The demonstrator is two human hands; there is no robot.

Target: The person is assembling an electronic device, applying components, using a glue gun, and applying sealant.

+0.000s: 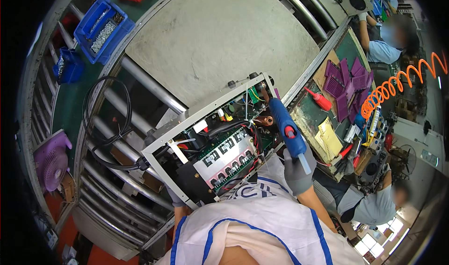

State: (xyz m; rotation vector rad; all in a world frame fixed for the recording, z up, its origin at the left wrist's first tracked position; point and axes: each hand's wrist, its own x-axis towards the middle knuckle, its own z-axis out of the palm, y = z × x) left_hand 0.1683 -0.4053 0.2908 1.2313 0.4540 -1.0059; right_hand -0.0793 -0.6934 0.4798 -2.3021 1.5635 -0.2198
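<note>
In front of me an open metal equipment case point(161, 141) rests tilted over the rollers, its circuit boards, wires and copper coil point(263, 120) exposed. My right hand point(298, 172), in a grey glove, is closed round a blue hot glue gun point(286, 127). A translucent glue stick point(304, 163) pokes out of its back end. The gun's nozzle reaches into the far right corner of the case, near a small green board point(254, 95). My left hand point(176, 197), also gloved, is at the near left edge of the case; its fingers are hidden behind it.
A black cable point(105, 157) loops from the case over the metal rollers point(126, 183). Blue screw bins point(103, 31) and a purple fan panel point(52, 163) stand left. On the right bench are a red bottle point(320, 99), purple plastic parts point(348, 84) and yellow paper point(329, 141). Two co-workers sit beyond.
</note>
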